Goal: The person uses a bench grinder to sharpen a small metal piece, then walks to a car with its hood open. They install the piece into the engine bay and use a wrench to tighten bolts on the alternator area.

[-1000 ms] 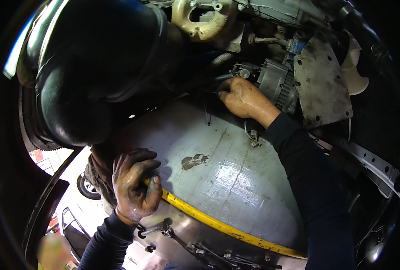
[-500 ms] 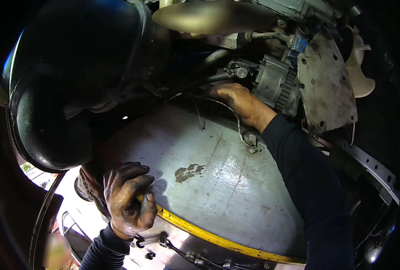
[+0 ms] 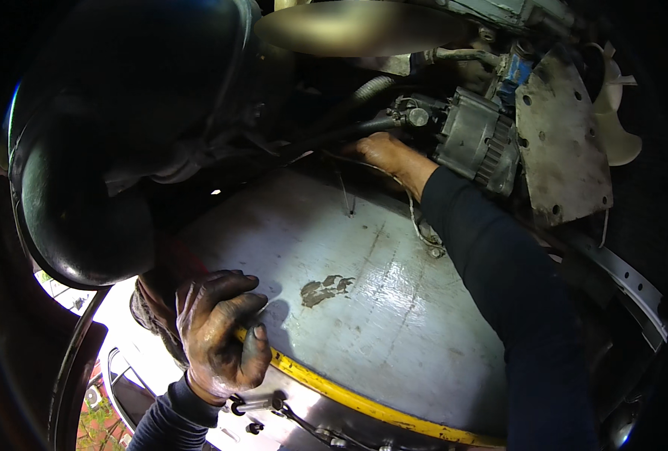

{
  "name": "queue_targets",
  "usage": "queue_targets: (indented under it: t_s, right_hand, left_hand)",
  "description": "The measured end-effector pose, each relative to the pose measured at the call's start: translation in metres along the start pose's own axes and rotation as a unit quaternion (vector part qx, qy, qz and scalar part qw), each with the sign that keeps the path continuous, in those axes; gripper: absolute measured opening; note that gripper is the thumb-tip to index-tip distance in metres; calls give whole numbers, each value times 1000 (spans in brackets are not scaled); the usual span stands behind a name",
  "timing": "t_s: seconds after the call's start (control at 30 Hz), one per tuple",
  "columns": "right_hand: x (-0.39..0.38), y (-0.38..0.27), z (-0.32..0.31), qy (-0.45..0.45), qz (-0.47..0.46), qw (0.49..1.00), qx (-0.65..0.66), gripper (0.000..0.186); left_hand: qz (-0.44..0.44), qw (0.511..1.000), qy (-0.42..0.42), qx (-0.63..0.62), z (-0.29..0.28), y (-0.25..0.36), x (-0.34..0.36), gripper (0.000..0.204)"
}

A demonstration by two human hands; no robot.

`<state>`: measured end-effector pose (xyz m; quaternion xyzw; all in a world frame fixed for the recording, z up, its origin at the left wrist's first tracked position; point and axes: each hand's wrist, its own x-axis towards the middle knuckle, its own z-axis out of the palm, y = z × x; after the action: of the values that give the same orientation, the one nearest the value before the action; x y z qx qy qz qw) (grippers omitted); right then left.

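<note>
A pale grey metal panel (image 3: 401, 331) with worn paint spreads in front of me, edged by a yellow rim (image 3: 371, 407) on the near side. My left hand (image 3: 225, 331), dark with grime, has its bent fingers and thumb closed about the rim's left end. My right hand (image 3: 390, 154) reaches past the panel's far edge into shadow, where its fingers are hidden. A thin light-coloured wire (image 3: 413, 214) runs by that hand down to a bolt on the panel. Just right of the hand sits a grey finned alternator (image 3: 473, 135).
A big black duct (image 3: 78, 218) fills the left. On the right are a flat metal plate with holes (image 3: 563, 143), a whitish fan blade (image 3: 623, 139) and a perforated rail (image 3: 638, 289). Dark cables and fittings (image 3: 322, 432) lie below the rim. A dark hose (image 3: 341, 135) crosses beyond the panel.
The view has shifted a little, so the panel and alternator appear further right. My right hand has moved slightly left against the alternator and deeper into the shadow. The left hand keeps its place.
</note>
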<state>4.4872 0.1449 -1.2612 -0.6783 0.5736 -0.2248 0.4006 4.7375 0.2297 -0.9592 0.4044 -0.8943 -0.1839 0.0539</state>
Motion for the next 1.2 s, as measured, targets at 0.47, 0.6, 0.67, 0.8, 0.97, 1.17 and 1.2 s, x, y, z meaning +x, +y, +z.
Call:
queue_targets:
  t_s: [0.47,0.6,0.67,0.8,0.97,1.17,1.2]
  right_hand:
    - [-26,32,1,-96,67,981,-157,22]
    - [-27,32,2,-129,17,965,-229,18]
    - [-29,30,0,-136,-26,955,-261,18]
    - [-29,29,-1,-122,-15,962,-244,17]
    - [-33,25,-3,-138,-36,957,-252,17]
    - [-26,19,-6,-229,59,939,-249,18]
    - [-26,21,-4,-232,32,936,-262,17]
  left_hand:
    - [13,1000,3,-6,-4,-3,0,25]
    - [7,1000,6,-8,-4,-4,-1,25]
    - [14,1000,8,-10,-5,-4,-1,25]
    - [18,1000,16,-11,-4,-4,0,25]
    - [15,1000,14,-11,-4,-3,0,24]
    - [3,1000,3,-12,-2,-2,-3,23]
    - [2,1000,5,-8,-2,-2,-3,23]
